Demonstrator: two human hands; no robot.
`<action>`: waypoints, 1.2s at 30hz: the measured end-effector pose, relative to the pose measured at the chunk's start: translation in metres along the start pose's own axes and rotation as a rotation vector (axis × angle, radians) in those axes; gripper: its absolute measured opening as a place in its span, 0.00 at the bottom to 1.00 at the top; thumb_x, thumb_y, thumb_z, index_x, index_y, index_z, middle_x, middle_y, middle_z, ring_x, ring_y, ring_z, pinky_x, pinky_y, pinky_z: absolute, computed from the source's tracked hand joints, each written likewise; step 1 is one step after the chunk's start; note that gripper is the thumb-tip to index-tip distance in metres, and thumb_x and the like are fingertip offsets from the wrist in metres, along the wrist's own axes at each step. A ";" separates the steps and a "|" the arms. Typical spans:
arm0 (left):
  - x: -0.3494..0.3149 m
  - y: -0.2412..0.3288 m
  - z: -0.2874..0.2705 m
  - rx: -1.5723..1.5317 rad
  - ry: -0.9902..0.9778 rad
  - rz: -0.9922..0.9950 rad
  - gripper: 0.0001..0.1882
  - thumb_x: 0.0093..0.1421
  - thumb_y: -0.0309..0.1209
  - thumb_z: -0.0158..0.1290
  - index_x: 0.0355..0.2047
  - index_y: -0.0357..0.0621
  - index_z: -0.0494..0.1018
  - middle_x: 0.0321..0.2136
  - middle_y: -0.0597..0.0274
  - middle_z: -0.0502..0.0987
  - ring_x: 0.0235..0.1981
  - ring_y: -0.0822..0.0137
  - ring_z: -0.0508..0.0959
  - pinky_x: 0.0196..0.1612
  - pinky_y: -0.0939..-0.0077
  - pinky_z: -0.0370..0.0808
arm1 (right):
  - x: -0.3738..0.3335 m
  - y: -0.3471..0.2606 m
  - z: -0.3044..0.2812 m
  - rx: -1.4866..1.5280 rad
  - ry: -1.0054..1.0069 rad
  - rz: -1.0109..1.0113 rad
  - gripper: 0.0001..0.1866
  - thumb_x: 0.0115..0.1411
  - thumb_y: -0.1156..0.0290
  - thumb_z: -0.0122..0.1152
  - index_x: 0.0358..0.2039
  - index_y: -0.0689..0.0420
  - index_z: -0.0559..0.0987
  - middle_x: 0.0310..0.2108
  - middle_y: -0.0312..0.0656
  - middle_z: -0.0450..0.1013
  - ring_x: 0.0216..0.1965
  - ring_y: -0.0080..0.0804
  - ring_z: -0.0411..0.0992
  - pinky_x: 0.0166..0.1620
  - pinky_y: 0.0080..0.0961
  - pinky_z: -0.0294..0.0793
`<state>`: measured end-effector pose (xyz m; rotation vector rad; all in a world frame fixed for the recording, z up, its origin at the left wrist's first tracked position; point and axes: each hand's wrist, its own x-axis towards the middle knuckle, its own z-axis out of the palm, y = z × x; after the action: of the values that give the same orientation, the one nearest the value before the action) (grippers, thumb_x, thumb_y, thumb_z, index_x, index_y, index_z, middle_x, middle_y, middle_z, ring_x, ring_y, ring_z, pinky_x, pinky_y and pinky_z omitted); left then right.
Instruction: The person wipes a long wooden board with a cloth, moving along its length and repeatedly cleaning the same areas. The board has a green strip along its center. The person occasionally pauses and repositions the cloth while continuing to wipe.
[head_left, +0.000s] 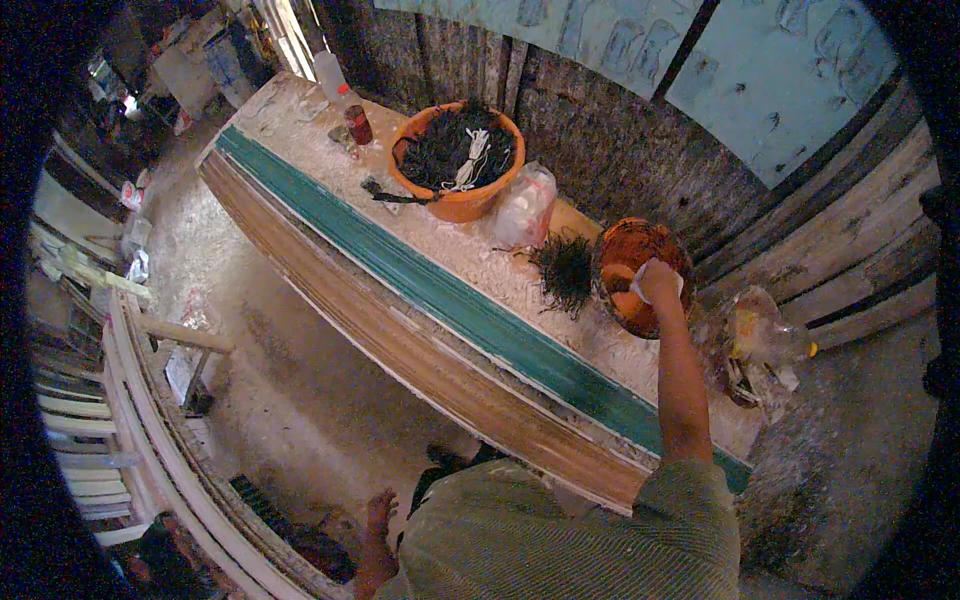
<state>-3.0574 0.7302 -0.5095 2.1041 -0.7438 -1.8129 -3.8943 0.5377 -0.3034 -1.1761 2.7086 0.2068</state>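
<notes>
At the right end of the workbench my right hand (pixel 660 281) reaches into a tilted orange basin (pixel 632 240), its inside stained dark. The fingers are closed round a small whitish piece (pixel 637 287), whose kind I cannot make out. Just left of this basin lies a tuft of dark bristly fibres (pixel 566 272). My left hand (pixel 381 508) hangs low beside my body, away from the bench, fingers slightly apart and holding nothing.
A long green strip (pixel 400 258) runs along the dusty bench. Behind it stand an orange tub (pixel 458 205) of dark fibres with white string, a clear plastic bag (pixel 526 206), a red-brown jar (pixel 358 125) and a white bottle (pixel 329 74). Plastic containers (pixel 752 335) lie right.
</notes>
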 end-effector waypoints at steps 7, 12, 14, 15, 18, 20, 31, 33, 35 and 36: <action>-0.003 0.027 0.005 0.085 0.014 0.100 0.27 0.64 0.50 0.59 0.56 0.45 0.76 0.47 0.59 0.81 0.41 0.63 0.81 0.43 0.64 0.76 | 0.039 0.032 0.062 0.068 0.081 -0.253 0.17 0.59 0.61 0.61 0.35 0.63 0.83 0.41 0.58 0.80 0.44 0.55 0.81 0.49 0.45 0.80; -0.013 0.034 0.006 0.009 0.033 0.090 0.25 0.65 0.47 0.59 0.55 0.46 0.76 0.47 0.59 0.81 0.41 0.63 0.81 0.42 0.64 0.76 | 0.038 0.041 0.066 0.067 0.014 -0.180 0.18 0.60 0.61 0.58 0.33 0.67 0.83 0.39 0.60 0.79 0.44 0.56 0.80 0.49 0.46 0.79; -0.013 0.030 0.007 0.045 0.059 0.040 0.23 0.65 0.45 0.59 0.55 0.46 0.77 0.47 0.59 0.81 0.40 0.63 0.81 0.41 0.65 0.77 | 0.029 0.033 0.050 0.058 -0.118 -0.233 0.18 0.60 0.61 0.58 0.34 0.67 0.82 0.39 0.60 0.79 0.44 0.56 0.80 0.49 0.46 0.79; -0.014 0.027 0.007 0.037 0.059 0.013 0.23 0.65 0.44 0.59 0.55 0.46 0.77 0.47 0.59 0.82 0.40 0.63 0.82 0.41 0.65 0.77 | 0.025 0.030 0.042 0.068 -0.160 -0.241 0.18 0.60 0.61 0.57 0.34 0.67 0.82 0.39 0.60 0.79 0.44 0.56 0.79 0.49 0.47 0.79; -0.013 0.015 0.006 -0.007 0.052 -0.031 0.23 0.66 0.44 0.58 0.55 0.46 0.77 0.47 0.59 0.82 0.39 0.62 0.82 0.41 0.66 0.78 | 0.025 0.020 0.035 0.227 -0.240 -0.113 0.18 0.61 0.61 0.57 0.34 0.67 0.82 0.39 0.60 0.79 0.44 0.57 0.79 0.49 0.47 0.78; -0.014 0.009 0.005 -0.043 0.018 0.006 0.23 0.66 0.45 0.57 0.56 0.45 0.77 0.47 0.59 0.82 0.39 0.61 0.83 0.41 0.66 0.78 | 0.035 0.025 0.049 0.437 -0.248 0.063 0.18 0.61 0.61 0.56 0.35 0.67 0.82 0.40 0.60 0.79 0.44 0.57 0.79 0.49 0.47 0.78; 0.000 0.004 0.002 0.011 0.102 0.087 0.23 0.67 0.47 0.54 0.56 0.47 0.78 0.47 0.61 0.83 0.39 0.65 0.83 0.40 0.66 0.78 | -0.016 0.090 0.022 0.950 -0.081 -0.119 0.19 0.68 0.62 0.57 0.53 0.60 0.79 0.42 0.49 0.80 0.38 0.44 0.76 0.43 0.38 0.75; 0.008 0.000 -0.004 0.093 0.103 0.122 0.22 0.66 0.45 0.55 0.55 0.47 0.79 0.46 0.60 0.84 0.38 0.65 0.83 0.39 0.66 0.79 | -0.047 0.072 0.006 1.212 0.298 -0.148 0.23 0.74 0.57 0.51 0.54 0.65 0.78 0.43 0.51 0.80 0.39 0.43 0.76 0.44 0.39 0.75; 0.014 -0.004 -0.011 0.300 0.095 0.219 0.21 0.65 0.41 0.57 0.54 0.46 0.79 0.44 0.60 0.84 0.37 0.65 0.83 0.36 0.66 0.80 | -0.063 0.057 0.007 0.867 0.631 -0.041 0.27 0.74 0.53 0.50 0.54 0.68 0.77 0.45 0.55 0.79 0.41 0.48 0.76 0.47 0.41 0.74; 0.015 -0.008 -0.015 0.204 0.125 0.163 0.20 0.65 0.40 0.57 0.54 0.46 0.80 0.43 0.59 0.84 0.37 0.65 0.83 0.35 0.65 0.80 | -0.067 0.049 0.014 0.736 0.553 0.110 0.28 0.74 0.52 0.49 0.54 0.68 0.77 0.46 0.56 0.79 0.42 0.50 0.76 0.48 0.42 0.74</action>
<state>-3.0395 0.7266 -0.5230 2.1839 -1.0716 -1.5643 -3.8833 0.6211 -0.2991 -0.9314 2.8257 -1.1561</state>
